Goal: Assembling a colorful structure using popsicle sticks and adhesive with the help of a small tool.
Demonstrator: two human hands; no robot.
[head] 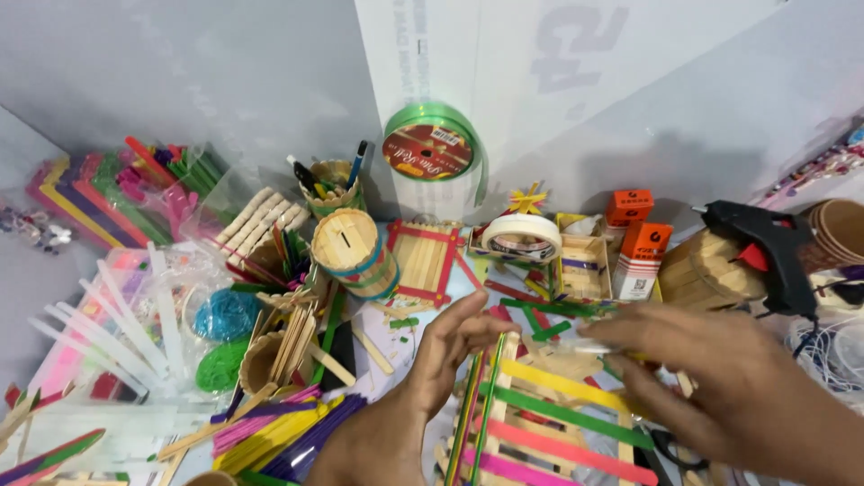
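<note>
Our left hand [450, 346] pinches thin sticks [475, 405] standing on edge along the frame [549, 423] lying just below both hands, their long axis running toward us, while our right hand [711, 378] hovers close with fingers loosely spread, seemingly holding nothing.

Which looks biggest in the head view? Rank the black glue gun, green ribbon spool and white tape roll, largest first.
1. black glue gun, though it lies nearer the camera than the spool.
2. green ribbon spool.
3. white tape roll, plainly smallest.
</note>
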